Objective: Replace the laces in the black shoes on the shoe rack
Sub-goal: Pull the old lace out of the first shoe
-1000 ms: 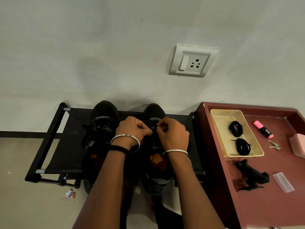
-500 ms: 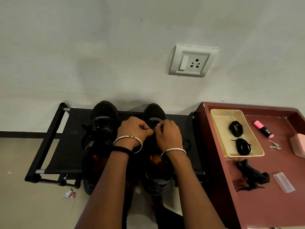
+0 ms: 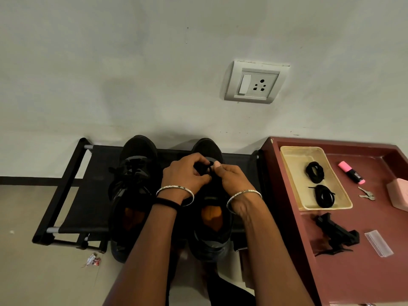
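Lower left: shoe rack (image 3: 66, 195) against the wall | centre-left: black shoe (image 3: 132, 164) laced, untouched | centre: left hand (image 3: 185, 175) and right hand (image 3: 229, 177) both pinch the lace (image 3: 203, 167) on the second shoe (image 3: 207, 146), apparently working it loose | right: two coiled laces (image 3: 314, 171) unused in the tray (image 3: 295, 157); task looks barely begun

Both arms reach forward from the bottom of the view, side by side, and the two hands meet close together at the far end. The left hand (image 3: 185, 173) has its fingers curled in and pinches a black lace (image 3: 204, 168) with its fingertips, the back of the hand facing up. The right hand (image 3: 231, 180) is just beside it, almost touching, with its fingers curled too and its thumb (image 3: 217, 164) up, pinching the same lace.
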